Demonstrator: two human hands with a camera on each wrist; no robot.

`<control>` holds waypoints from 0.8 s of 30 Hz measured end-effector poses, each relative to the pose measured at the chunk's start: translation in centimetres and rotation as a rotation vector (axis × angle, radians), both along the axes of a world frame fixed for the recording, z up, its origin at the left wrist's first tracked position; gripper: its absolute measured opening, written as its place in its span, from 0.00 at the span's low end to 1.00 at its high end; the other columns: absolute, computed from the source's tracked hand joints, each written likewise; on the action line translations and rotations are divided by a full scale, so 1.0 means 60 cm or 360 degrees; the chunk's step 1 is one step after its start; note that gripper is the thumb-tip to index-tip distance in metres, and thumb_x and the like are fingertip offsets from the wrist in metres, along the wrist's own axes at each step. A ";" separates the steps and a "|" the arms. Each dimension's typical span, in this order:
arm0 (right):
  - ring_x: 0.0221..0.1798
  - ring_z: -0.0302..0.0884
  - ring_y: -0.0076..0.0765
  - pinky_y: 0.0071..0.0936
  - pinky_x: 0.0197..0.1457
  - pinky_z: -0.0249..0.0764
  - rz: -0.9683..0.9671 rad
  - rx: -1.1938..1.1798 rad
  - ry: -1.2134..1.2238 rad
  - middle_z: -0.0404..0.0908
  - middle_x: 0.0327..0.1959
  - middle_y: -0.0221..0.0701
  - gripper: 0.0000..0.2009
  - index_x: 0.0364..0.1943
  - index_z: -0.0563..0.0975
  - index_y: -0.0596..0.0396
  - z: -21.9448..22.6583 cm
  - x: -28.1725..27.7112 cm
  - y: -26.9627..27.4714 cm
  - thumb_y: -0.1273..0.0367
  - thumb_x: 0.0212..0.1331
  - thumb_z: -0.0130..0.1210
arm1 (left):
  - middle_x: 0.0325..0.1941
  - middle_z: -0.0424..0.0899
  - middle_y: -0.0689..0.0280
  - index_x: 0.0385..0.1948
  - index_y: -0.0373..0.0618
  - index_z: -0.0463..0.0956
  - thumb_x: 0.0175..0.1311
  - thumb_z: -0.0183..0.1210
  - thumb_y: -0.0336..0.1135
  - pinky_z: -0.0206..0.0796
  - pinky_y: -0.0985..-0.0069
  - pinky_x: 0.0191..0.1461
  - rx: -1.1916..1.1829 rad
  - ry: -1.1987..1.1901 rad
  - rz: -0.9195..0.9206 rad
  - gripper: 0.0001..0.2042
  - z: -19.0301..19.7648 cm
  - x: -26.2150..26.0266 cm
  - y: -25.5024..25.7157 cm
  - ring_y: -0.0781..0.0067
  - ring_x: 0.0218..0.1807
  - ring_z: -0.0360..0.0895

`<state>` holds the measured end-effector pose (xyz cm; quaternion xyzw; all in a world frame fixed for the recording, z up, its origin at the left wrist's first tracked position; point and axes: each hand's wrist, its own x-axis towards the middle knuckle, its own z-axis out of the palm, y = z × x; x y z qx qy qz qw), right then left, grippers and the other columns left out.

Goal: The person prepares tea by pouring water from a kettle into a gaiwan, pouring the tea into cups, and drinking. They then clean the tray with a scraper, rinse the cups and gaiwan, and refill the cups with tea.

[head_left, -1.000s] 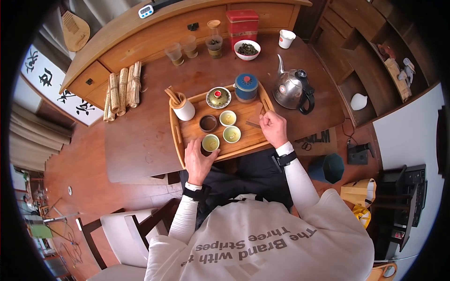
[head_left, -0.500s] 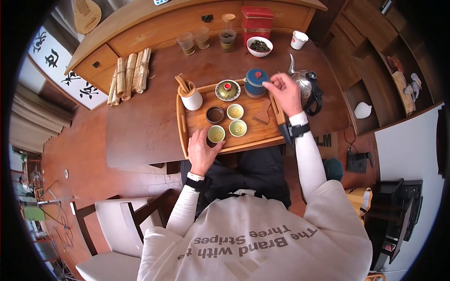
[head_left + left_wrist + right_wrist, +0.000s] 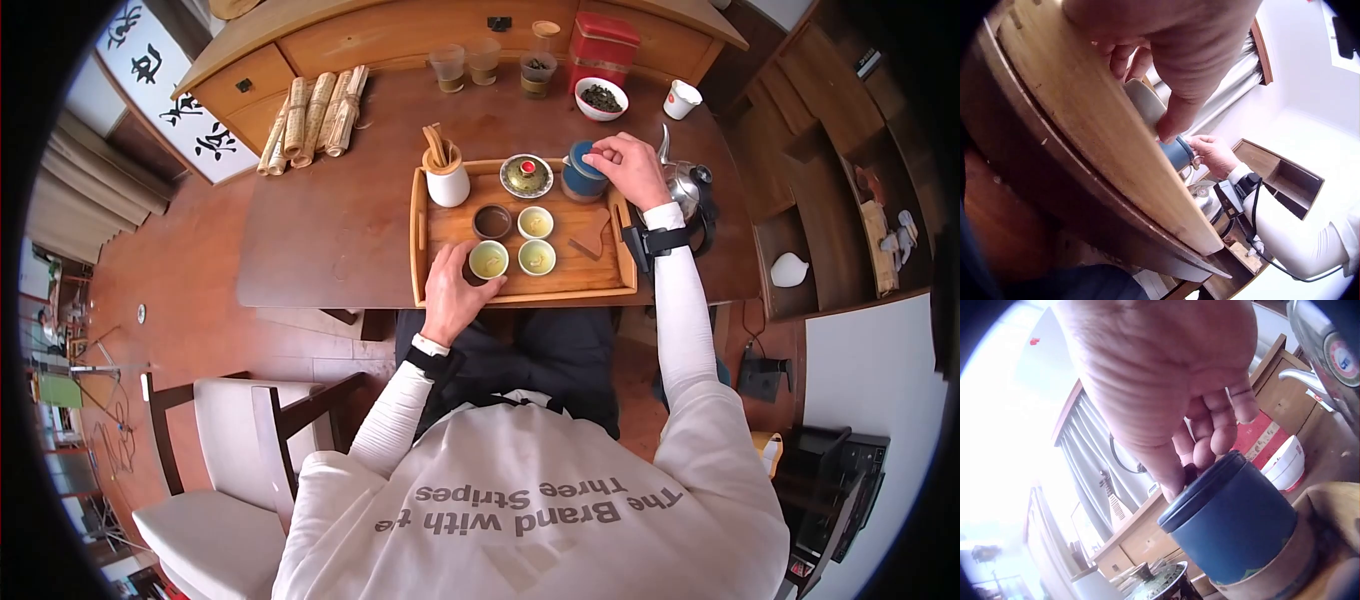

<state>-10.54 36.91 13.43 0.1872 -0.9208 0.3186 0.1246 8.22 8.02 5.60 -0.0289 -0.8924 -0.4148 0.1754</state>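
On the wooden tray (image 3: 560, 293), my left hand (image 3: 458, 288) holds a small teacup (image 3: 489, 264) of pale tea between thumb and fingers. The left wrist view has the thumb against this cup (image 3: 1145, 103), over the tray's edge. At the tray's far right corner stands a blue lidded jar (image 3: 580, 184). My right hand (image 3: 632, 165) reaches over it and pinches the knob of its lid (image 3: 1200, 497), which sits on the jar. Two more filled teacups (image 3: 536, 222) and a brown cup (image 3: 492, 221) stand beside the left hand's cup.
A lidded patterned bowl (image 3: 526, 176), a white holder of wooden tools (image 3: 448, 184) and a flat wooden piece (image 3: 592, 238) share the tray. The steel kettle (image 3: 684, 182) stands right of it. Behind are a leaf bowl (image 3: 602, 112), glasses, a red tin (image 3: 603, 50) and bamboo scrolls (image 3: 318, 115).
My right hand has let go of the flat wooden piece on the tray and moved up to the jar's lid. The left hand stays at its teacup. The head view has shifted.
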 end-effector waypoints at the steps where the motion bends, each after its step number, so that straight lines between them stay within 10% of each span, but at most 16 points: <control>1: 0.37 0.84 0.44 0.38 0.44 0.78 0.0000 -0.0011 -0.0013 0.83 0.33 0.35 0.14 0.39 0.88 0.54 -0.001 -0.001 0.000 0.59 0.58 0.70 | 0.49 0.82 0.55 0.52 0.39 0.79 0.48 0.77 0.36 0.73 0.61 0.59 0.0068 -0.0084 -0.0040 0.28 0.010 -0.001 -0.002 0.51 0.53 0.80; 14: 0.26 0.73 0.22 0.24 0.31 0.70 0.0001 -0.0229 0.0050 0.78 0.25 0.28 0.09 0.35 0.86 0.59 -0.019 0.156 0.008 0.69 0.54 0.74 | 0.50 0.83 0.55 0.52 0.36 0.78 0.49 0.77 0.36 0.72 0.63 0.60 0.0220 -0.0030 -0.0105 0.28 0.161 -0.053 -0.007 0.55 0.54 0.81; 24: 0.34 0.81 0.39 0.37 0.39 0.77 -0.0145 -0.0115 0.0182 0.80 0.27 0.28 0.09 0.31 0.86 0.51 -0.133 0.246 0.003 0.66 0.50 0.74 | 0.50 0.87 0.52 0.52 0.36 0.78 0.49 0.76 0.39 0.77 0.63 0.56 0.0149 -0.0190 -0.0407 0.28 0.187 -0.202 0.099 0.54 0.51 0.86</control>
